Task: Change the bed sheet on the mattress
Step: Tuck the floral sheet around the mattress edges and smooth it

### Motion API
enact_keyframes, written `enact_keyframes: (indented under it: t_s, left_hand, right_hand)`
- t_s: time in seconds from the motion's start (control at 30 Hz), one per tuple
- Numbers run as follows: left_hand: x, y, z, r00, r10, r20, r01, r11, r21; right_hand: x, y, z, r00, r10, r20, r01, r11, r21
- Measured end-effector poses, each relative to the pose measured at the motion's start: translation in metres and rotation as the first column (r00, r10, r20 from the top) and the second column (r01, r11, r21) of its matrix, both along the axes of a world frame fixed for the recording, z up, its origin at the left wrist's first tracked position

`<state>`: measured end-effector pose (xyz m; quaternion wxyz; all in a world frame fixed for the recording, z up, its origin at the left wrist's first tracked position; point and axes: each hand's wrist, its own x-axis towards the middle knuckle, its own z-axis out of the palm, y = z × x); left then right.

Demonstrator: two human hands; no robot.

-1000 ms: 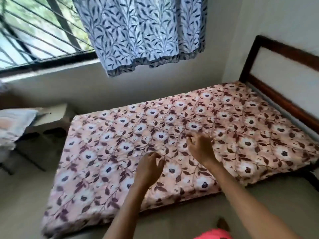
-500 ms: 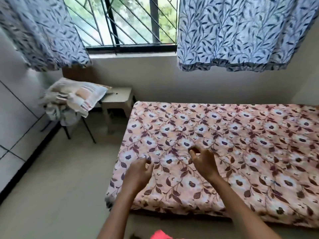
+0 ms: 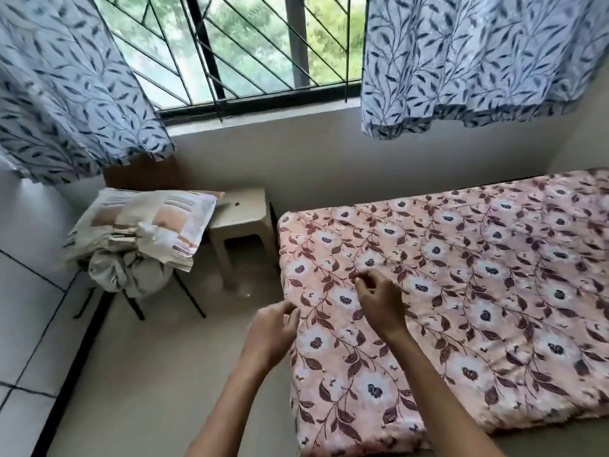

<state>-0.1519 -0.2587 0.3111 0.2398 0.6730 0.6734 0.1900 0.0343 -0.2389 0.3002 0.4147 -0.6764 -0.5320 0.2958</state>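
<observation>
Pink floral sheet (image 3: 461,291) lies flat on the mattress (image 3: 296,390); view and hands have swung from mid-bed to the end by the stool (image 3: 240,219).
Left hand (image 3: 273,328) hovers at the mattress edge, right hand (image 3: 379,298) just over the sheet near the corner. Both half-curled, gripping nothing; fabric contact unclear. Sheet looks smooth here, so probably a corner check or tuck next. Bundled linen (image 3: 138,225) sits well apart.
</observation>
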Motion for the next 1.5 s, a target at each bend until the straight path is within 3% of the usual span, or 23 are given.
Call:
enact_keyframes:
  t_s: [0.1, 0.3, 0.43, 0.63, 0.73, 0.83, 0.87, 1.0, 1.5]
  left_hand:
    - [-0.053, 0.038, -0.013, 0.995, -0.094, -0.015, 0.094, 0.996, 0.002]
    - [-0.139, 0.099, -0.031, 0.978, -0.206, -0.029, 0.205, 0.977, -0.058]
    - [-0.158, 0.165, -0.040, 0.957, -0.286, 0.053, 0.290, 0.952, -0.098]
    - [-0.157, 0.272, -0.063, 0.908, -0.413, 0.071, 0.418, 0.903, -0.097]
    - [-0.154, 0.326, -0.066, 0.894, -0.446, 0.036, 0.446, 0.880, -0.166]
    - [-0.151, 0.397, -0.061, 0.880, -0.475, -0.022, 0.464, 0.869, -0.173]
    - [-0.139, 0.474, -0.067, 0.873, -0.484, -0.051, 0.467, 0.863, -0.192]
    - [-0.118, 0.549, -0.063, 0.854, -0.519, -0.035, 0.501, 0.838, -0.216]
    - [-0.035, 0.751, -0.073, 0.646, -0.759, -0.081, 0.724, 0.643, -0.249]
  right_hand:
    - [-0.053, 0.022, -0.008, 0.996, -0.079, -0.034, 0.079, 0.997, -0.001]
    - [-0.124, 0.038, -0.023, 0.960, -0.276, -0.051, 0.267, 0.953, -0.146]
    - [-0.148, 0.071, -0.023, 0.936, -0.351, -0.011, 0.344, 0.922, -0.180]
    - [-0.147, 0.157, -0.046, 0.880, -0.475, 0.003, 0.464, 0.857, -0.224]
    - [-0.141, 0.204, -0.052, 0.861, -0.508, 0.008, 0.492, 0.828, -0.268]
    - [-0.134, 0.266, -0.043, 0.873, -0.487, 0.025, 0.471, 0.831, -0.296]
    - [-0.119, 0.340, -0.050, 0.864, -0.502, 0.031, 0.487, 0.820, -0.301]
    - [-0.106, 0.414, -0.034, 0.853, -0.521, 0.045, 0.511, 0.812, -0.282]
    - [-0.073, 0.586, -0.060, 0.768, -0.630, 0.113, 0.618, 0.685, -0.386]
